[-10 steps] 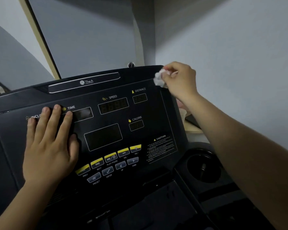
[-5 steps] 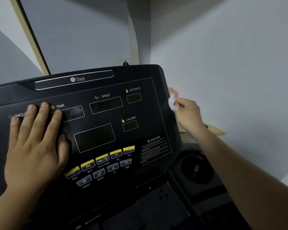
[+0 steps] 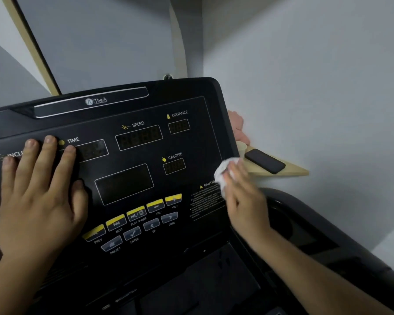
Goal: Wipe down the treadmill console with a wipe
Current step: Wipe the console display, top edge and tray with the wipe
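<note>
The black treadmill console (image 3: 191, 142) fills the middle of the view, with dark display windows and yellow and grey buttons along its lower part. My left hand (image 3: 39, 198) lies flat on the console's left side, fingers spread over the TIME and INCLINE labels. A crumpled white wipe (image 3: 223, 173) is held in my right hand (image 3: 243, 196), pressed against the console's right edge beside the CAUTION label. That hand is motion-blurred.
A small wooden corner shelf (image 3: 291, 171) sits just right of the console, carrying a black phone (image 3: 265, 161), a pale cup (image 3: 241, 148) and something pink (image 3: 238, 128). Grey walls rise close behind and to the right. A dark cup holder (image 3: 289, 223) lies below the right hand.
My right hand has slid the wipe down the console's right edge, from the top right corner to beside the CAUTION label. My left hand has stayed flat on the left side.
</note>
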